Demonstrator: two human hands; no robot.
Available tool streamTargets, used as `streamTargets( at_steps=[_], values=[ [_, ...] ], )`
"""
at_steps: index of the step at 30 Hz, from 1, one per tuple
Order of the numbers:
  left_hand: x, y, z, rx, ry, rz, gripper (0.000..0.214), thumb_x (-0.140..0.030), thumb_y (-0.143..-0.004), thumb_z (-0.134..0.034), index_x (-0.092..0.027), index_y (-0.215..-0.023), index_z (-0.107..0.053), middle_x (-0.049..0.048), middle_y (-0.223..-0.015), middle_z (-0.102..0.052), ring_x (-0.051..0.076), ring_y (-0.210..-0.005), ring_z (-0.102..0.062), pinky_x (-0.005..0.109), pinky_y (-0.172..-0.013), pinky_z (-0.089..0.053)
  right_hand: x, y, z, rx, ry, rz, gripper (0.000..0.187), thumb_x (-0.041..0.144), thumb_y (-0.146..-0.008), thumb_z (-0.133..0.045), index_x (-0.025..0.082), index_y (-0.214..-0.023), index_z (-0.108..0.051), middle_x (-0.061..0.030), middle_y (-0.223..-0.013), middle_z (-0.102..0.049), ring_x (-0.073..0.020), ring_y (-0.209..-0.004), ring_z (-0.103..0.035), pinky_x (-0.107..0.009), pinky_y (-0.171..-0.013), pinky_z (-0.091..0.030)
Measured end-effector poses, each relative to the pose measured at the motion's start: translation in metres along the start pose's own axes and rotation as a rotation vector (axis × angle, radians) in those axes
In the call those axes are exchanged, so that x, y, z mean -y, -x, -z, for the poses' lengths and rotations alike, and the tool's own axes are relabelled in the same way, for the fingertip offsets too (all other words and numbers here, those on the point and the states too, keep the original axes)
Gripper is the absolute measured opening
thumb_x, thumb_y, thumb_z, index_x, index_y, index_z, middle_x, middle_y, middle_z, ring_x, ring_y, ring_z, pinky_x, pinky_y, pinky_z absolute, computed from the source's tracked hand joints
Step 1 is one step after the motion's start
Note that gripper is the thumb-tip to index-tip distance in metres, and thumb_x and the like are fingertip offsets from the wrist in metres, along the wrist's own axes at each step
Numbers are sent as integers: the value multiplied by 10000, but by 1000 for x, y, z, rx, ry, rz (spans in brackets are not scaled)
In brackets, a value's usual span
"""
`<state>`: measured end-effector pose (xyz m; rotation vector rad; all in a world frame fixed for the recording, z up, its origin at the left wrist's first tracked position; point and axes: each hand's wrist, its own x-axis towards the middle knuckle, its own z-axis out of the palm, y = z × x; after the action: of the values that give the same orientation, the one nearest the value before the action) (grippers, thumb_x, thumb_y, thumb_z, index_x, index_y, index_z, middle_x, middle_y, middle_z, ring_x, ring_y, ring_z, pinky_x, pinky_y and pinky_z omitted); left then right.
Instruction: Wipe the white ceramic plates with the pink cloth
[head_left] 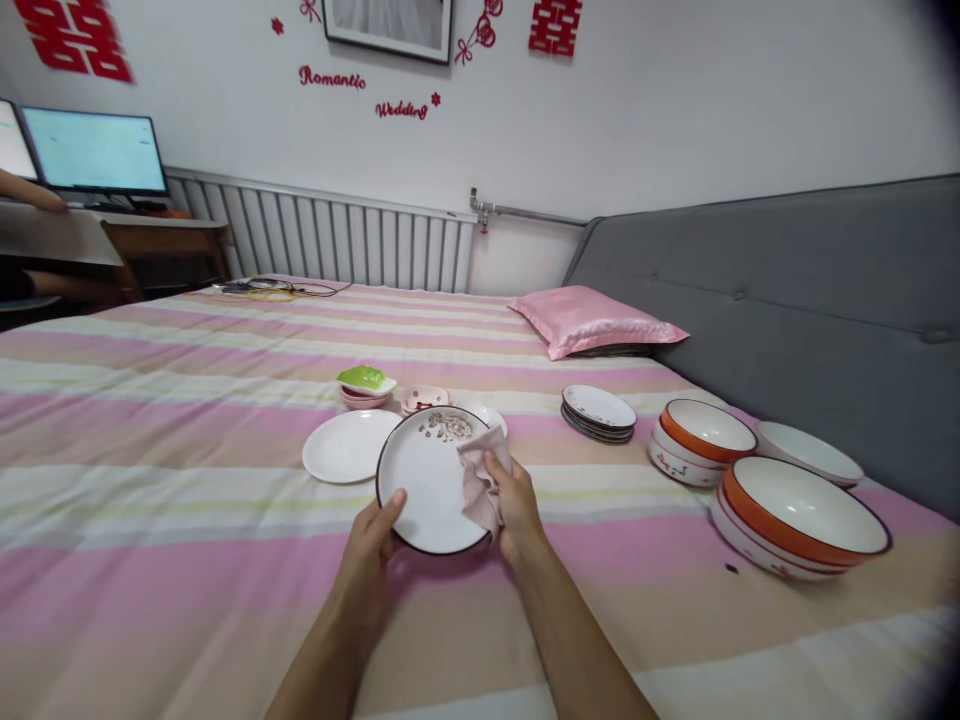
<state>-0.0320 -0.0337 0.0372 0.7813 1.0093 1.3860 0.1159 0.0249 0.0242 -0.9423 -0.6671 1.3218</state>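
A white plate (427, 490) with a dark rim and a brown floral print is tilted up above the bed. My left hand (373, 540) grips its lower left edge, thumb on the face and fingers behind. On the right side of the plate, my right hand (517, 505) is closed on a pale pink cloth (484, 475), which is folded over the rim and touches the face. Behind the held plate lie a plain white oval plate (341, 447), a small pink dish (425, 397) and another white dish (487, 415), partly hidden.
A green leaf-shaped dish (364, 378) rests on pink bowls. To the right are stacked small plates (598, 408), orange-banded bowls (806, 510) and a white bowl (810, 450). A pink pillow (592, 318) lies by the grey headboard (787, 290). A person's arm (30, 190) shows at the desk.
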Motion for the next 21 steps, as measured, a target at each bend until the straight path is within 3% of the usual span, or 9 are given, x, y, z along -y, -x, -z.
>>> streamTargets(
  at_steps=[3,5,7,10,13,17,21],
  values=[
    [2,-4,8,-24,-69,44,337,-477,-720,-636,-142,-709,-617,1,-479,-590,117,-387,-511,213,-384,-388,2,-2,3,2,57,33,424,428,-630,-709,149,-940,-630,-31,-744,-675,-150,-607,-609,-243,-544,-472],
    [5,-3,9,-34,-153,134,355,-495,-703,-645,-141,-705,-611,-21,-378,-507,99,-289,-405,212,-313,-321,4,-1,3,32,89,60,424,436,-630,-712,148,-932,-632,-19,-710,-658,-135,-574,-588,-232,-520,-460],
    [7,-1,7,-8,-199,189,386,-509,-701,-639,-128,-763,-623,-6,-368,-513,116,-279,-406,234,-307,-354,6,0,3,62,103,85,424,446,-636,-709,149,-927,-630,-6,-682,-641,-126,-554,-574,-227,-513,-454],
    [8,2,6,50,-164,204,380,-427,-708,-663,-125,-934,-624,83,-639,-685,176,-460,-583,282,-430,-485,10,-1,5,72,102,110,421,447,-637,-711,150,-923,-627,1,-685,-632,-123,-568,-576,-228,-530,-460],
    [8,5,8,96,-69,239,387,-227,-688,-684,-146,-1058,-606,117,-989,-702,224,-818,-667,298,-702,-529,12,-2,8,61,136,111,392,430,-629,-724,147,-884,-628,13,-667,-616,-106,-545,-553,-208,-509,-435],
    [7,8,12,138,-99,313,372,-133,-661,-659,-121,-1033,-635,135,-1040,-693,271,-962,-639,331,-810,-497,14,-4,12,96,171,97,410,448,-639,-711,140,-897,-627,-4,-691,-633,-126,-568,-570,-224,-523,-442],
    [8,10,8,139,-114,272,321,-147,-655,-677,-128,-975,-655,131,-1059,-689,283,-1019,-614,338,-846,-484,17,-5,14,120,158,71,470,462,-622,-722,132,-942,-623,-35,-740,-663,-160,-619,-605,-258,-568,-476]
  ],
)
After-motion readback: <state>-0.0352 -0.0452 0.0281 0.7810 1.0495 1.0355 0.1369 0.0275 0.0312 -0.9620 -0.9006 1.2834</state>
